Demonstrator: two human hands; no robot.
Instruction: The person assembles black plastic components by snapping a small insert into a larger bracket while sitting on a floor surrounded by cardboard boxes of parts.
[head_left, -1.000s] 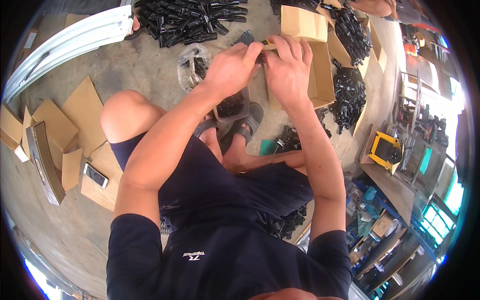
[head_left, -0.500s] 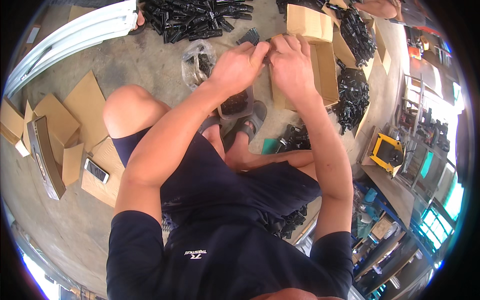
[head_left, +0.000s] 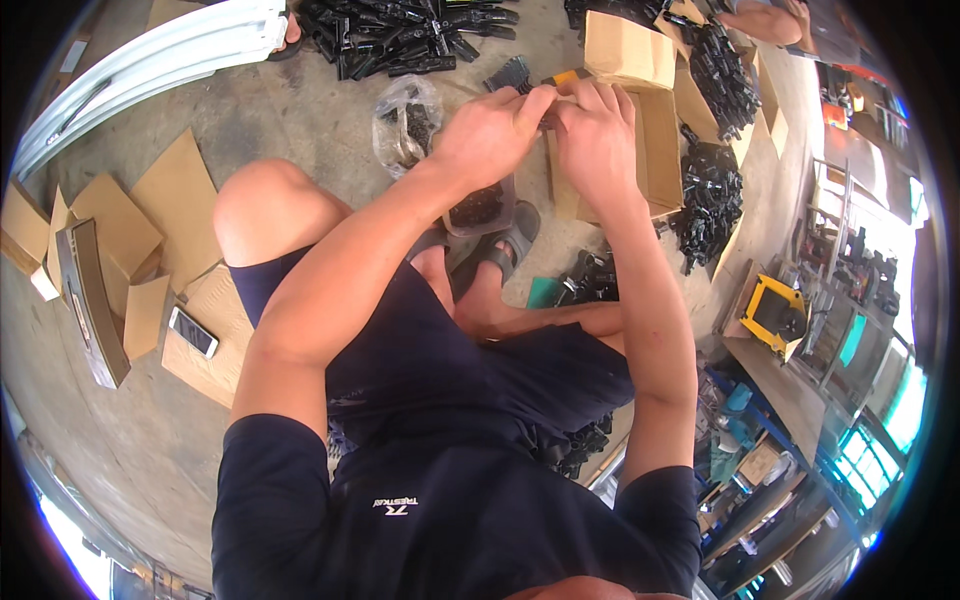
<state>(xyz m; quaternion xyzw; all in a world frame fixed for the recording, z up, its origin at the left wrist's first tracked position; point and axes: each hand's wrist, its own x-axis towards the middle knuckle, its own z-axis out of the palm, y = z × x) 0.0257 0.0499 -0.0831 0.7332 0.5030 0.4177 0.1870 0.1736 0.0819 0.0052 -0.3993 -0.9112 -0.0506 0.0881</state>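
Both bare hands meet over the concrete floor (head_left: 300, 112), just left of the open cardboard box (head_left: 662, 160) as the view shows it, and the work on one piece looks to be partway through — it is between the hands and not yet set down. The left hand (head_left: 488, 132) has its thumb and forefinger pinched together, the other fingers curled in; the right hand (head_left: 596, 138) is bent over from the other side, its fingers closed, and both seem to have hold of a small dark part (head_left: 547, 119). Most of that part is hidden behind the fingers, so its shape and how each hand shares the grip cannot be told. Near it on the floor lie a ribbed dark piece (head_left: 508, 73) and, partly covered, a yellow-orange item (head_left: 566, 77). Toward the person's sandals stand a clear plastic bag (head_left: 386, 135) and a plastic tub (head_left: 512, 205), both with dark bits inside, so supplies seem to remain. A large pile of black parts (head_left: 405, 35) lies beyond, and another black heap (head_left: 712, 200) sits beside the box's right edge — whether these are finished or waiting, the view does not show. A phone (head_left: 193, 331) lies on the flattened cardboard (head_left: 212, 368), near its upper left edge.
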